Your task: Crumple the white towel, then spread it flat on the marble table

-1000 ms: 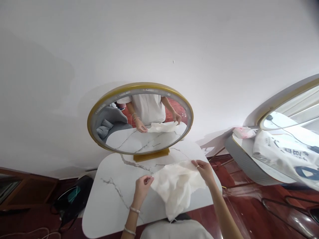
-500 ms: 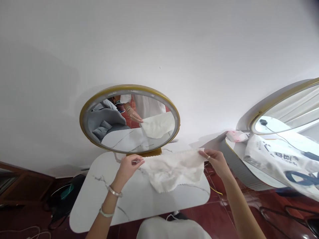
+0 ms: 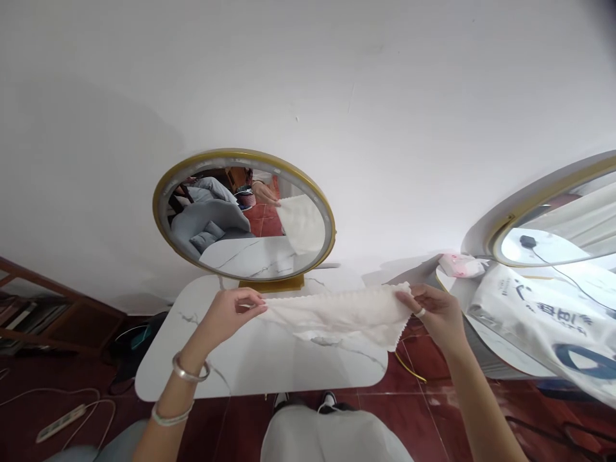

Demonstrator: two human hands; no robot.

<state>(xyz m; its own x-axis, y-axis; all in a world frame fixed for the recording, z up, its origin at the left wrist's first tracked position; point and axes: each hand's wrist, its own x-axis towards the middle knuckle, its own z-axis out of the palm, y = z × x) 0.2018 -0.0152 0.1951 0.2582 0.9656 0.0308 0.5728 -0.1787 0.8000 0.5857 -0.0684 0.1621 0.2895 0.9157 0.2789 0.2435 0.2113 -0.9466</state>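
Observation:
A thin white cloth (image 3: 337,311) with scalloped edges is stretched between my two hands above the table. My left hand (image 3: 228,317) pinches its left upper corner between thumb and fingers. At the other end, my right hand (image 3: 436,314) grips the right upper corner. The cloth hangs from its taut top edge, its lower part swung out over the marble-patterned white tabletop (image 3: 192,366). Behind it stands a round gold-framed mirror (image 3: 243,215), which reflects one hand and part of the cloth.
To the right, a second table (image 3: 510,350) carries a printed white bag (image 3: 539,308) and a pink-and-white packet (image 3: 462,265) beside another gold-framed mirror (image 3: 558,218). A power strip (image 3: 61,423) with cords lies on the red floor at left. A wooden shelf (image 3: 58,314) stands behind it.
Both hands have moved apart, pulling the cloth's top edge tauter. The cloth's lower part, which hung down over the table, has swung up and looks shallower. My view has shifted slightly.

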